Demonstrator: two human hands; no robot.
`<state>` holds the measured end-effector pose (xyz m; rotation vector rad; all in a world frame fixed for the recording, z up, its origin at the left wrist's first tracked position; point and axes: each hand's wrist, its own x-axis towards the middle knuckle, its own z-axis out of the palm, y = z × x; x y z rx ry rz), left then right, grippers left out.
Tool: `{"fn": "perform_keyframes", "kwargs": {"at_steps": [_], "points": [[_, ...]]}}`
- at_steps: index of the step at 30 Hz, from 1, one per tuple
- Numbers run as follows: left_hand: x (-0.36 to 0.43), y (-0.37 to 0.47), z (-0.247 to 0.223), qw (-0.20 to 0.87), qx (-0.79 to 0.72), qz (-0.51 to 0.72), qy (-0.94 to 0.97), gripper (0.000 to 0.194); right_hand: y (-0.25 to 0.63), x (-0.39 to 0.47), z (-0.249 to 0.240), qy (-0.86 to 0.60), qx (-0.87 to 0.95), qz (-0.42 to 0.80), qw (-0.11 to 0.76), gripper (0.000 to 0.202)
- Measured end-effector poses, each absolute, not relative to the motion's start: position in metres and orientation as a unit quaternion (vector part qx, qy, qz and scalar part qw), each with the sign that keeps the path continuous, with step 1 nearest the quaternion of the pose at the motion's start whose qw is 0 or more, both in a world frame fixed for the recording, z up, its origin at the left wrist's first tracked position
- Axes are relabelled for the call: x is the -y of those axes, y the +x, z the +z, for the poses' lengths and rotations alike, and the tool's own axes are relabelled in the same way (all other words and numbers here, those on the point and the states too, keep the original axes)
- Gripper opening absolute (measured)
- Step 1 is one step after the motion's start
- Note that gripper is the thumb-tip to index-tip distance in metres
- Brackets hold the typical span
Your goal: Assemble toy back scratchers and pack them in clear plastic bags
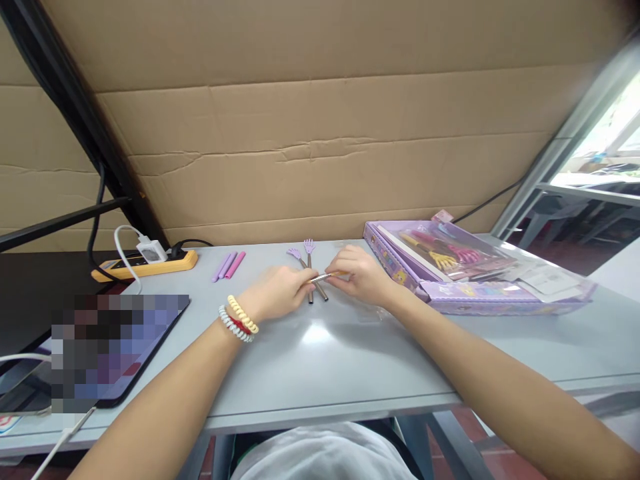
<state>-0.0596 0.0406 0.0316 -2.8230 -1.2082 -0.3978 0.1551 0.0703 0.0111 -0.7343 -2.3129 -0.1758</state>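
My left hand point(286, 291), with coil bands on its wrist, pinches one end of a thin silvery rod point(324, 276). The fingers of my right hand point(361, 275) are closed round its other, orange-tinted end, so what sits there is mostly hidden. Beneath the rod, two back scratchers with lilac hand-shaped heads, one a left one point(295, 253) and one a right one point(309, 247), lie crossed on the table. Left of my hands rest several lilac and pink tubes point(235, 265). Clear plastic wrap point(367, 310) lies under my right hand.
An open purple box point(500, 306) at the right holds yellow hand-shaped heads point(443, 260) and pink ones point(465, 254) in clear plastic. A tablet point(160, 333) and a yellow power strip point(175, 265) with cables occupy the left. Cardboard point(310, 113) walls off the back.
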Motion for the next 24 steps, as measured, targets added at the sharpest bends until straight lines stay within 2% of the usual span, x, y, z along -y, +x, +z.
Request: {"fn": "perform_keyframes", "kwargs": {"at_steps": [2, 4, 7, 12, 18, 24], "points": [[-0.040, -0.058, 0.031, 0.024, 0.401, -0.130, -0.906, 0.031, 0.155, -0.071, 0.010, -0.309, 0.866, -0.080, 0.384, 0.019], [-0.041, -0.058, 0.031, 0.032, 0.431, -0.121, -0.894, 0.031, 0.156, -0.072, 0.008, -0.341, 0.844, -0.083, 0.407, 0.035], [-0.045, -0.059, 0.030, 0.036, 0.466, -0.113, -0.877, 0.030, 0.158, -0.073, 0.006, -0.397, 0.827, -0.065, 0.393, 0.052], [-0.049, -0.062, 0.028, 0.029, 0.492, -0.121, -0.862, 0.029, 0.159, -0.074, 0.006, -0.511, 0.809, -0.026, 0.291, 0.057], [-0.050, -0.061, 0.027, 0.038, 0.515, -0.092, -0.852, 0.031, 0.159, -0.071, 0.014, -0.615, 0.776, 0.021, 0.136, 0.039], [-0.050, -0.061, 0.027, 0.036, 0.516, -0.069, -0.853, 0.028, 0.159, -0.071, 0.017, -0.686, 0.725, 0.056, 0.028, 0.056]]}}
